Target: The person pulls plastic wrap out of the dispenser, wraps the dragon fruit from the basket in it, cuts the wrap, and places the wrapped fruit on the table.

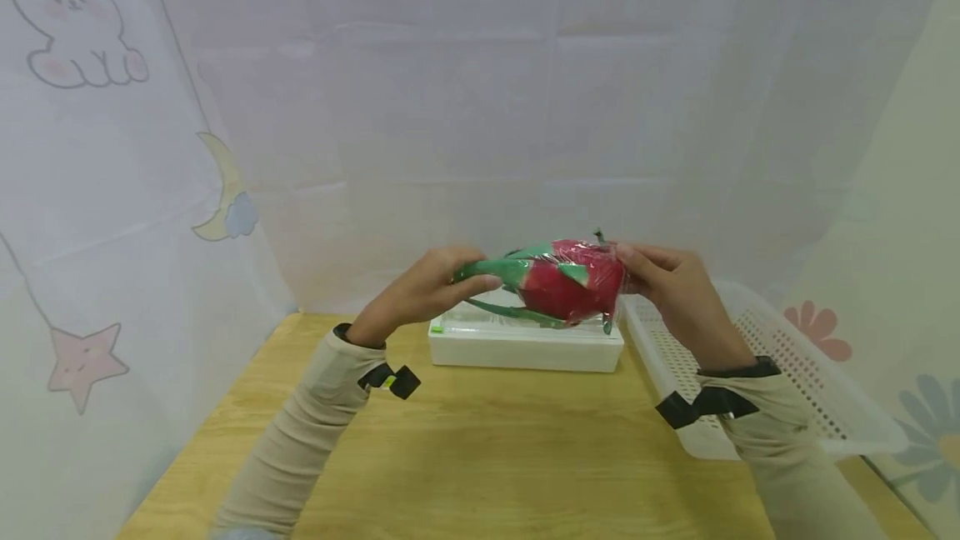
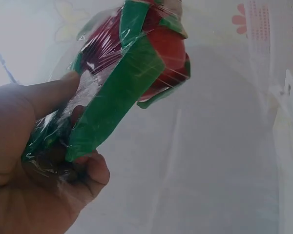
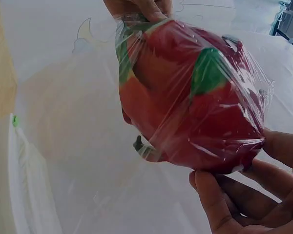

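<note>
A red dragon fruit (image 1: 566, 286) with long green scales is held up between both hands, with clear plastic film stretched over much of it. My left hand (image 1: 427, 286) grips the green leafy end, thumb on one side and fingers curled behind, as the left wrist view shows with the film-covered scales (image 2: 117, 97). At the rounded red end, my right hand (image 1: 675, 290) pinches the fruit and its film between thumb and fingertips; in the right wrist view the fingers (image 3: 215, 200) touch its lower edge. Below the fruit lies a long white box (image 1: 525, 350), partly hidden by it.
A white perforated basket (image 1: 862, 432) stands at the right of the wooden table (image 1: 510, 457), partly behind the right forearm. A pale curtain (image 1: 480, 107) with printed figures hangs behind the table and along its sides. A small green tab (image 1: 437, 329) marks the box's left end.
</note>
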### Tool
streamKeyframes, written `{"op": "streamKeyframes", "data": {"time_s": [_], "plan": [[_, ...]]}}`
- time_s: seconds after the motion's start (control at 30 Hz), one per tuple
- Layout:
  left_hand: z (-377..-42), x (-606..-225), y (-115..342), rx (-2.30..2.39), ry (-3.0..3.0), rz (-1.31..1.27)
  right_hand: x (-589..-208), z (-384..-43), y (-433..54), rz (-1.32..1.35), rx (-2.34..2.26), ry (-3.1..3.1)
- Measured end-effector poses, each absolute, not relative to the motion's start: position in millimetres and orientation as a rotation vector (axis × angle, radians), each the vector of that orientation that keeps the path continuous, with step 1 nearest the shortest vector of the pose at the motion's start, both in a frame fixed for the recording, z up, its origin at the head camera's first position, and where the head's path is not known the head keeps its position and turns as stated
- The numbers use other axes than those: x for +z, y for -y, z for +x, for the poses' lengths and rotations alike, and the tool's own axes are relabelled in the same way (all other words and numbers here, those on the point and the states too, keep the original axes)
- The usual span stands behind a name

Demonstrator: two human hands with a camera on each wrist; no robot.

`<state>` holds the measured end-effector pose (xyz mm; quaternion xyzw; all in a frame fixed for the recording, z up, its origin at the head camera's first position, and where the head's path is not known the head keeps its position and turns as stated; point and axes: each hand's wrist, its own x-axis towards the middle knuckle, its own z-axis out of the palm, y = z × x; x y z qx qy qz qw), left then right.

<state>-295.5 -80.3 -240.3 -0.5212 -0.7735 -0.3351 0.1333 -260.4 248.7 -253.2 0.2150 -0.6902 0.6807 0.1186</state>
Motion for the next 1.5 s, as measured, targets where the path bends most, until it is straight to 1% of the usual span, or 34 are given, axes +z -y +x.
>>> {"op": "streamKeyframes", "data": {"time_s": [0.27, 0.37, 0.47, 0.53, 0.67, 0.77, 0.83, 0.9, 1.07, 1.2, 1.3, 1.4, 1.5], "plan": [[-303.7, -269.7, 90.8, -1.324, 2.36, -1.63, -290.8, -257.1, -247.5, 0.58, 1.932, 2.22], [-305.3, -287.4, 94.7, -1.516, 2.401, -1.62, -303.9, -257.2, -245.7, 0.545, 1.87, 2.298], [-304.8, -304.6, 97.3, -1.714, 2.436, -1.557, -316.4, -257.1, -245.5, 0.544, 1.792, 2.354], [-304.2, -314.3, 98.3, -1.813, 2.441, -1.51, -324.4, -255.3, -247.7, 0.609, 1.656, 2.365], [-303.5, -330.5, 98.3, -1.899, 2.414, -1.468, -336.7, -243.8, -256.8, 0.858, 1.21, 2.356], [-303.9, -338.1, 99.9, -1.915, 2.416, -1.46, -343.3, -237.6, -252.5, 1.054, 0.918, 2.328], [-305.1, -341.7, 101.4, -1.925, 2.438, -1.456, -348.6, -238.5, -245.1, 1.145, 0.812, 2.321], [-306.0, -344.6, 102.4, -1.955, 2.47, -1.446, -354.5, -241.0, -237.5, 1.17, 0.712, 2.327], [-306.7, -358.7, 102.2, -2.115, 2.539, -1.425, -373.8, -245.8, -230.7, 1.125, 0.519, 2.328], [-308.3, -370.8, 101.3, -2.175, 2.557, -1.416, -385.0, -249.2, -229.9, 1.118, 0.463, 2.295], [-311.6, -377.8, 100.4, -2.143, 2.606, -1.389, -390.9, -251.8, -231.8, 1.105, 0.509, 2.331], [-316.2, -384.8, 99.7, -2.184, 2.667, -1.297, -396.3, -255.3, -233.8, 1.098, 0.623, 2.432], [-322.2, -396.0, 98.6, -2.296, 2.725, -1.149, -402.6, -259.6, -235.3, 1.089, 0.779, 2.535]]}}
